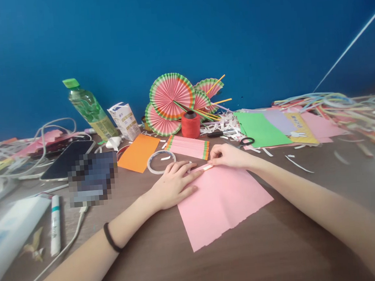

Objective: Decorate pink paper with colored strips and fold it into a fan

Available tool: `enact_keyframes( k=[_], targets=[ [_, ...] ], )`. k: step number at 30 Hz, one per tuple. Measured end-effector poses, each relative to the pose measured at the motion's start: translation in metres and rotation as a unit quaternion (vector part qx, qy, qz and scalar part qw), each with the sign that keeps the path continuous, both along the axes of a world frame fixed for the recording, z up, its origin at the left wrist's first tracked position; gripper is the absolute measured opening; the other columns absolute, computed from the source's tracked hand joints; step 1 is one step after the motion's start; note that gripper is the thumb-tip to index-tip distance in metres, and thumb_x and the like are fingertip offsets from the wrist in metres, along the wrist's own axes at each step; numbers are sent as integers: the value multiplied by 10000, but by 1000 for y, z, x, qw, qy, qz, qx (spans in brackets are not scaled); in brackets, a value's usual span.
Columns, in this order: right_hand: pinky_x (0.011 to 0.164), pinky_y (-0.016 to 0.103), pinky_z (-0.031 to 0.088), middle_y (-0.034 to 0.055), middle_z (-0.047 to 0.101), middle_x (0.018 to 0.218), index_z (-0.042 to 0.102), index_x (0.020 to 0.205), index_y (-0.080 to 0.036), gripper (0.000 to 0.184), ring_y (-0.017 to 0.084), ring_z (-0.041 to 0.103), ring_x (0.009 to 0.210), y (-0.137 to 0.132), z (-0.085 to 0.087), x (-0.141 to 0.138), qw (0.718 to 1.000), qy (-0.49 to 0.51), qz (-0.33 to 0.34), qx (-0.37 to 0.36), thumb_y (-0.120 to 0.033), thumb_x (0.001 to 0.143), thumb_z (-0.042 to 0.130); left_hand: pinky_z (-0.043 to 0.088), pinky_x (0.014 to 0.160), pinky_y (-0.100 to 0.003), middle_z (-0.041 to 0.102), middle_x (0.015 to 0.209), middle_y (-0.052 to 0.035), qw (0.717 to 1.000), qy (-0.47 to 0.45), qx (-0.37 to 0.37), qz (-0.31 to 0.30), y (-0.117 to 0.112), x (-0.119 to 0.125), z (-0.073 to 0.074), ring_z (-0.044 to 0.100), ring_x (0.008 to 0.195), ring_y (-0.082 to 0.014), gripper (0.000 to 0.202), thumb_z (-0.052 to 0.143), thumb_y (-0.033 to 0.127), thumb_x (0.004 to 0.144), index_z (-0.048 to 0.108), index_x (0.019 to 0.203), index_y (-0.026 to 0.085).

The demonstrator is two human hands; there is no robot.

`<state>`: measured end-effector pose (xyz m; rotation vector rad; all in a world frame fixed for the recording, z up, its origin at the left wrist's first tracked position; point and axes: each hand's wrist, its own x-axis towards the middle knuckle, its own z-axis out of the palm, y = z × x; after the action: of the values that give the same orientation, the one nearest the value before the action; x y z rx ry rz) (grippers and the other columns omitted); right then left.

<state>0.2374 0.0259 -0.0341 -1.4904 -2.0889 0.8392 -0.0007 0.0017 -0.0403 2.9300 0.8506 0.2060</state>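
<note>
A sheet of pink paper [223, 202] lies on the brown table, its near edge ragged. My left hand [174, 185] rests flat on the paper's left side with fingers stretched out. Along the far edge runs a short white tape strip [208, 167], its right end meeting the pinched fingertips of my right hand [224, 156]. Just beyond my hands is a pleated pink paper piece [188, 147] with green and orange ends. To the left of it lies a roll of tape [149, 164], partly behind my left hand.
Folded paper fans [172, 96] stand by the blue wall, behind a red thread spool [190, 126]. Scissors [247, 142] and green paper [261, 128] are at right. Orange paper [139, 153], a bottle [90, 109], a carton [125, 120], a phone [95, 178] and a marker [55, 226] are left.
</note>
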Motion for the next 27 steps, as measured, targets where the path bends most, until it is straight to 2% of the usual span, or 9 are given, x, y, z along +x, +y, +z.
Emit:
enact_keyframes(
  k=[5,9,13,18,22,25,27],
  targets=[
    [607,254,388,-2,557,697,516,555,-166,154,134,525,650,-2,1,0,998,-33,5,49,-246,635,620,221,1007,-447,373,1373,-53,1000,3,-3,-1,0,0,0,311,1227,-255,478,286,453,897,309,1350,303],
    [560,233,391,-16,556,666,530,664,-168,93,123,526,608,1,2,6,999,-23,-5,33,-164,610,606,227,1002,-447,375,1371,-54,1000,4,-1,-1,0,0,1,312,1225,-259,480,292,451,896,310,1351,299],
    [551,227,392,0,585,711,563,741,-159,97,108,514,587,2,6,8,1000,-7,-16,20,-123,662,521,228,1001,-449,373,1372,-57,1000,8,4,-4,0,0,1,309,1227,-261,480,292,444,898,310,1352,291],
    [589,236,394,9,577,773,579,788,-164,109,113,490,633,-4,8,2,996,-13,81,33,-190,683,568,243,993,-438,386,1358,-64,1000,-2,15,0,-2,0,1,315,1222,-259,472,312,418,898,321,1349,280],
    [579,231,374,2,528,753,550,696,-167,72,113,472,645,-6,5,0,993,-27,104,52,-200,666,606,253,984,-425,416,1333,-66,1000,-20,23,-5,-2,-1,2,346,1200,-251,456,335,383,895,341,1338,274],
    [580,237,381,-5,540,710,538,675,-166,52,113,485,627,-6,4,-2,995,7,100,17,-179,674,588,281,960,-403,498,1245,-74,999,-33,20,1,-2,0,3,406,1144,-237,441,351,344,893,371,1320,239],
    [581,243,399,-11,551,678,534,704,-164,66,114,502,610,-7,6,-3,993,61,98,-27,-192,680,588,319,920,-381,566,1138,-81,998,-53,9,31,-2,1,6,470,1058,-219,423,352,321,892,408,1292,198]
  ],
)
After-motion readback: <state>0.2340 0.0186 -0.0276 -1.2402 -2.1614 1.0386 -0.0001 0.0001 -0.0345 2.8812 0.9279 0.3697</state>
